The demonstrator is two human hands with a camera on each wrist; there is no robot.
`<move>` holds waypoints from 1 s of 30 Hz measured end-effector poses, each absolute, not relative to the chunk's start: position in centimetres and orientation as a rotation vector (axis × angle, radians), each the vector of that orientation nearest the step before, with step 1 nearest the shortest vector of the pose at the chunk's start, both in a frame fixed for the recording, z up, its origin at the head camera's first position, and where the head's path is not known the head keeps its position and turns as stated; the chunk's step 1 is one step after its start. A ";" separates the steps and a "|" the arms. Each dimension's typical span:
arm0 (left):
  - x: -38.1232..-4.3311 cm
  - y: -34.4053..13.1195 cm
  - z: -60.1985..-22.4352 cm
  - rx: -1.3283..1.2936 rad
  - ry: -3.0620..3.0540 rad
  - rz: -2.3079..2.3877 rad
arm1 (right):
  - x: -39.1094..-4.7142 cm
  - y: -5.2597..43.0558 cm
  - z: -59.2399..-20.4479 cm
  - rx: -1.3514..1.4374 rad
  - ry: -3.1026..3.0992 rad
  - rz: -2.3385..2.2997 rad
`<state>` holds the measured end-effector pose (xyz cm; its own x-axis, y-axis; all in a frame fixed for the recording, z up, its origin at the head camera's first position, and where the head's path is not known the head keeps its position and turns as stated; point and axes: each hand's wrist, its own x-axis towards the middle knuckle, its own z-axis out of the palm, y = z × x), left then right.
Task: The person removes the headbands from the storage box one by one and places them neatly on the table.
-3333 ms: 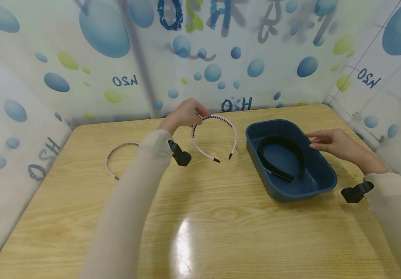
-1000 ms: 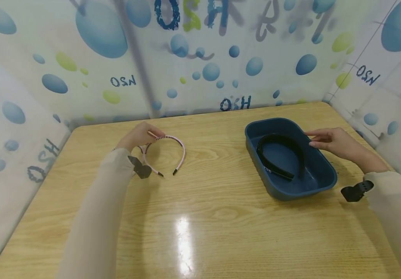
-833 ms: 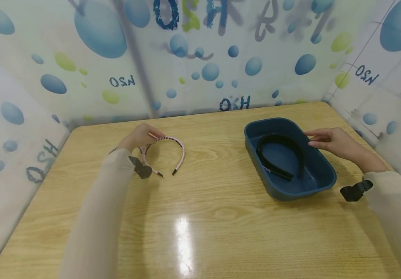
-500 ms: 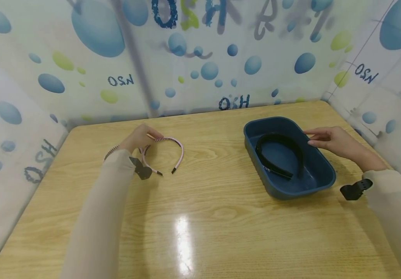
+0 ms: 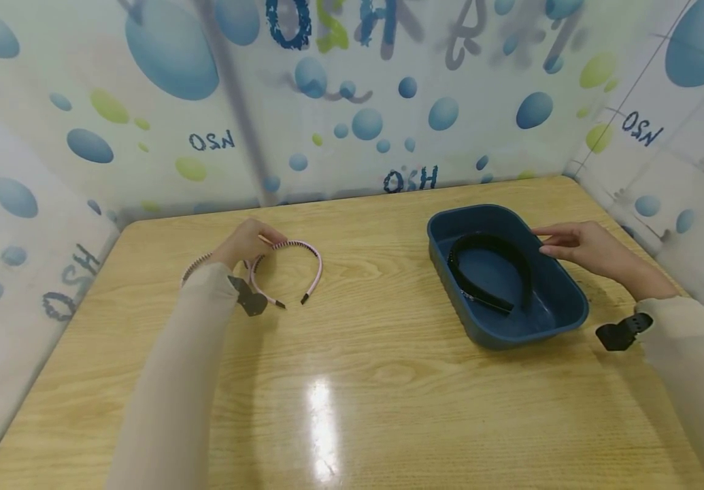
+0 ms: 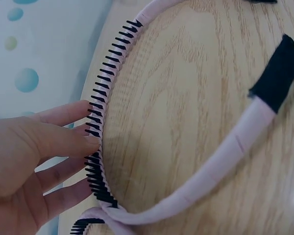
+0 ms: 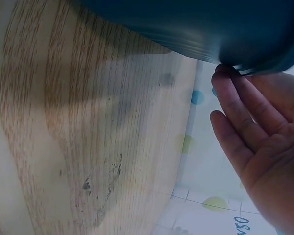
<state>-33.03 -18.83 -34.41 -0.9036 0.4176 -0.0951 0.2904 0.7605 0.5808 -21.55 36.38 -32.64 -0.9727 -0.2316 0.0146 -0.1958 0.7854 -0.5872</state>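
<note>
Head view, leftmost: a pale headband point(image 5: 191, 266) lies on the table point(image 5: 376, 381), partly hidden by my sleeve point(image 5: 171, 381); just beside it my left hand point(image 5: 246, 241) pinches lightly, thumb over the toothed stretch of a pink headband point(image 6: 201, 184) and fingers behind; a moment ago I had this band up close to the tub, and now it is down at the left, seemingly resting on the wood and meeting the pale one; I take that to mean it is as good as placed, though not yet let go; well apart to the right, the blue tub point(image 5: 556, 291) sits where it was, the black headband point(image 5: 520, 258) inside; last, my right hand point(image 5: 590, 250) is relaxed, fingers loosely extended, fingertips touching the tub's rim without gripping anything I can make out.
</note>
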 end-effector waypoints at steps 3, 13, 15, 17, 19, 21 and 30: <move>-33.1 -18.7 -34.3 0.514 2.719 0.851 | -21.5 36.4 -32.7 -0.365 2.911 -0.953; -33.3 -17.3 -33.2 0.584 2.711 0.909 | -21.4 36.4 -32.6 -0.422 2.917 -0.939; -33.2 -16.7 -32.7 0.639 2.706 0.922 | -21.4 36.4 -32.6 -0.417 2.920 -0.931; -33.0 -16.0 -32.1 0.679 2.708 0.924 | -21.3 36.4 -32.6 -0.411 2.924 -0.921; -32.7 -15.2 -31.5 0.728 2.700 0.924 | -21.3 36.4 -32.6 -0.408 2.928 -0.913; -32.4 -14.4 -31.0 0.762 2.701 0.925 | -21.3 36.4 -32.6 -0.404 2.927 -0.915; -31.5 -11.2 -29.8 0.914 2.646 0.959 | -21.3 36.3 -32.5 -0.401 2.924 -0.919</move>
